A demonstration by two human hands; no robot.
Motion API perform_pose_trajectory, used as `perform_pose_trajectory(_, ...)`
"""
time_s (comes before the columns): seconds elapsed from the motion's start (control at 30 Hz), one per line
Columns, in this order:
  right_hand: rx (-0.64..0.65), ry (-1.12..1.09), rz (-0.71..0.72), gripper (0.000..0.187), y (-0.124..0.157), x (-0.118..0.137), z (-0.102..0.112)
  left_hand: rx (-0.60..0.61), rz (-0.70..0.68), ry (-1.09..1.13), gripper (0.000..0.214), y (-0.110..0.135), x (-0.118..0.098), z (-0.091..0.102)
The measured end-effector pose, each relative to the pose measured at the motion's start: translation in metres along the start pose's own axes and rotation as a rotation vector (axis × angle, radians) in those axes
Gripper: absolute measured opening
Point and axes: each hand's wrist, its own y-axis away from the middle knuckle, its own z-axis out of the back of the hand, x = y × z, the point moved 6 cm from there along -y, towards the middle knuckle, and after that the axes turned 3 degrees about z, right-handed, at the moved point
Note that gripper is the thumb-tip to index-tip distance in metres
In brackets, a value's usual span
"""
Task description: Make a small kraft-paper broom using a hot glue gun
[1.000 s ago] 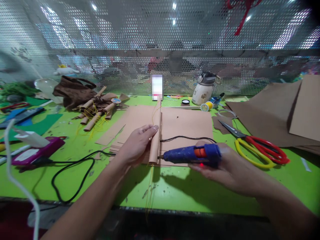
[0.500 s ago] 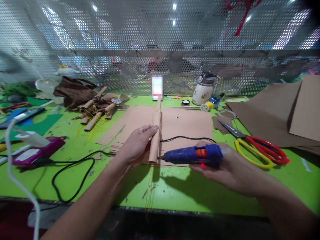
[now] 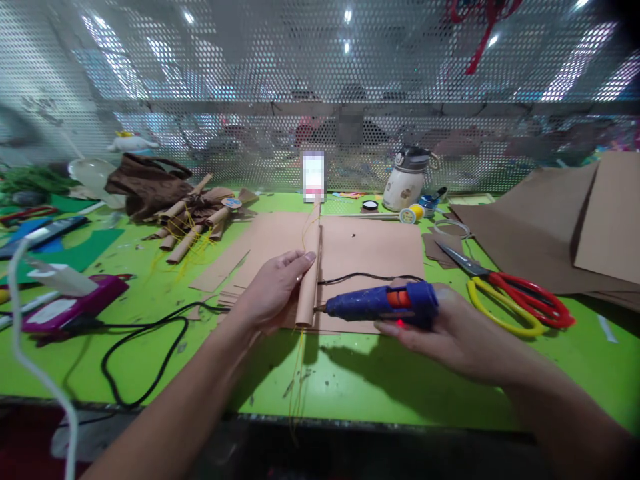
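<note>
In the middle of the head view my left hand is closed on a rolled brown paper tube, thumb on top. Yellow string hangs out of the tube's near end and over the table edge. My right hand grips a blue hot glue gun with a red light on its underside. The gun's nozzle points left and is at the tube's right edge, close to its near end. Flat brown paper sheets lie beneath the tube and the gun.
Scissors with red and yellow handles lie at right. Finished paper rolls with yellow string sit back left. A purple power strip and black cord are at left. A yellow thread spool and a bottle stand behind, before a perforated metal screen.
The glue gun's nozzle has shifted slightly away from me along the tube's right edge, with my right hand moving slightly left. My left hand stays on the tube.
</note>
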Motion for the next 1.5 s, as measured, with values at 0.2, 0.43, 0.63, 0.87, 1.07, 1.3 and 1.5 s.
perform_pose_trajectory(0.2, 0.020, 0.025, 0.020, 0.020, 0.005, 0.001, -0.001, 0.009, 0.040, 0.015, 0.014, 0.001, 0.000, -0.003)
perform_pose_trajectory(0.43, 0.006, -0.022, 0.069, 0.019, 0.003, 0.008, 0.004, 0.010, 0.024, 0.021, 0.015, 0.001, 0.000, -0.002)
perform_pose_trajectory(0.63, -0.025, 0.016, 0.069, 0.019, 0.001, 0.008, 0.003, 0.016, 0.021, -0.008, 0.017, 0.001, 0.000, -0.002)
perform_pose_trajectory(0.87, 0.062, -0.003, -0.018, 0.024, 0.007, -0.001, -0.001, 0.001, 0.023, 0.016, 0.018, 0.002, -0.002, -0.003)
perform_pose_trajectory(1.07, 0.015, -0.173, -0.020, 0.029, 0.003, -0.005, 0.005, -0.003, -0.013, -0.016, 0.022, -0.001, -0.002, 0.001)
perform_pose_trajectory(1.3, 0.002, -0.127, -0.051, 0.031, -0.001, -0.006, 0.000, -0.005, 0.001, -0.035, 0.021, 0.000, -0.001, 0.001)
perform_pose_trajectory(1.5, 0.053, -0.031, -0.062, 0.032, 0.002, -0.007, -0.004, -0.006, 0.010, -0.014, 0.019, 0.001, -0.001, 0.000)
